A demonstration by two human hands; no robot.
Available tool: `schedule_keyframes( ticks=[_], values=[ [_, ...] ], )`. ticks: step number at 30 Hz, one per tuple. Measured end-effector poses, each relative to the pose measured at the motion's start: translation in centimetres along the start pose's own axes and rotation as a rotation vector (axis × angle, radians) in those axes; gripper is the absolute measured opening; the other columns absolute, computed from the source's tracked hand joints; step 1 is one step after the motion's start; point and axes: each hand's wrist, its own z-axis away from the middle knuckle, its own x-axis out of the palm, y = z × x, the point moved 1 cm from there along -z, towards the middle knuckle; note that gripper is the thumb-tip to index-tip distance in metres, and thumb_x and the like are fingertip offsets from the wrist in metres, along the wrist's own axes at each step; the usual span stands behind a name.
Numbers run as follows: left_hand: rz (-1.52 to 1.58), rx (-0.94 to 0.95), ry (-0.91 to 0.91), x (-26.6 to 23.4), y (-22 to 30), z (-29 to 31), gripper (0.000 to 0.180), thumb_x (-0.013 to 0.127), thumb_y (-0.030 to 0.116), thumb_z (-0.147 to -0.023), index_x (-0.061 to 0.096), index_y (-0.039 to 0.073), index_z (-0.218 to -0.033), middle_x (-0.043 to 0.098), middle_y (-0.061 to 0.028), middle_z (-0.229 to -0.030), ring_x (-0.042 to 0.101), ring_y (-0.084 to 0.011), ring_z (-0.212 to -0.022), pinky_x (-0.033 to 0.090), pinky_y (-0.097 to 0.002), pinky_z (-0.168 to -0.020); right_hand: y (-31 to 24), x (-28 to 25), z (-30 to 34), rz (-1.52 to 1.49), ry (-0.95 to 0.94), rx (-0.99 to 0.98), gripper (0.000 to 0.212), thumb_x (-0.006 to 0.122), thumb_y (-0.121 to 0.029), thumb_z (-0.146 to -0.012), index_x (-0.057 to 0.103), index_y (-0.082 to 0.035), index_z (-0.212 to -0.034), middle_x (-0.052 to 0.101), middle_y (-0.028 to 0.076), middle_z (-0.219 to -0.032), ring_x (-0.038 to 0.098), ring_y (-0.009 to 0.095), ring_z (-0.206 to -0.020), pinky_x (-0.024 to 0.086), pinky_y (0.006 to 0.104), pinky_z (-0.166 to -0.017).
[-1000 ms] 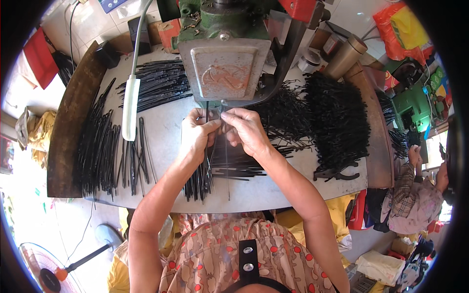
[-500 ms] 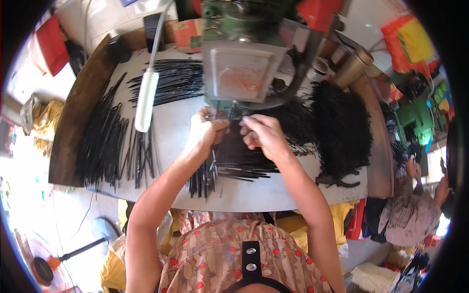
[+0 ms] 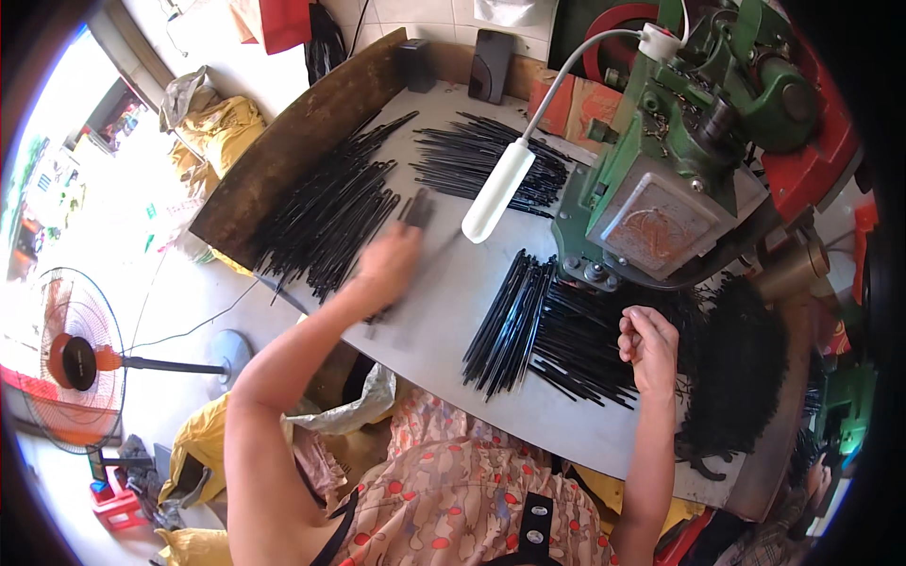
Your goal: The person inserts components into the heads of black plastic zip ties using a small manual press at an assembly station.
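Note:
My left hand (image 3: 392,259) is closed around a few thin black rods (image 3: 415,209); hand and rods are smeared by motion. It is just right of a large pile of black rods (image 3: 330,226) on the left of the table. My right hand (image 3: 649,349) has its fingers curled together over a pile of black rods (image 3: 585,344); whatever it may hold is hidden. In front of me, a neat bundle of glossy black rods (image 3: 510,325) lies between the hands, near the green machine (image 3: 661,189).
A white lamp (image 3: 495,193) on a bent neck hangs over the table (image 3: 425,349). More black rods (image 3: 491,160) lie at the back. A tangled black heap (image 3: 736,368) fills the right side. A wooden board (image 3: 302,141) edges the left; a fan (image 3: 75,358) stands beyond it.
My hands have parted from beneath the machine. The left one has gone left to the large pile with rods, while the right stays near the machine. The view has swung left.

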Motion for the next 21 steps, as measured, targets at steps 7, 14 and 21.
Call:
schedule_keyframes(
  ticks=[7, 14, 21],
  values=[
    [-0.079, -0.020, 0.112, -3.4, -7.5, -1.9, 0.032, 0.047, -0.004, -0.067, 0.047, 0.001, -0.098, 0.050, -0.0224, -0.095, 0.052, -0.0377, -0.088, 0.045, -0.0443, -0.072, 0.2, -0.1, -0.6, -0.018, -0.034, 0.000, 0.013, 0.052, -0.013, -0.081, 0.056, 0.000, -0.082, 0.053, 0.004, -0.064, 0.048, 0.008, -0.047, 0.037, 0.0190, -0.037],
    [-0.146, 0.312, 0.103, -5.1, 2.0, -6.5, 0.068, 0.063, 0.009, -0.059, 0.036, 0.005, -0.121, 0.037, -0.0181, -0.122, 0.033, -0.0336, -0.116, 0.035, -0.0413, -0.090, 0.3, 0.3, -0.8, 0.025, -0.027, -0.024, 0.014, 0.053, -0.013, -0.081, 0.057, -0.001, -0.079, 0.054, 0.004, -0.064, 0.049, 0.007, -0.047, 0.037, 0.0178, -0.038],
    [-0.151, 0.546, 0.131, -1.8, 3.9, -16.7, 0.088, 0.065, -0.001, -0.052, 0.022, 0.006, -0.129, 0.030, -0.0192, -0.128, 0.028, -0.0338, -0.120, 0.030, -0.0428, -0.094, 0.6, 0.3, -0.3, 0.041, -0.032, -0.062, 0.014, 0.052, -0.012, -0.081, 0.057, 0.001, -0.079, 0.053, 0.004, -0.063, 0.047, 0.007, -0.046, 0.036, 0.0181, -0.038]
  ],
)
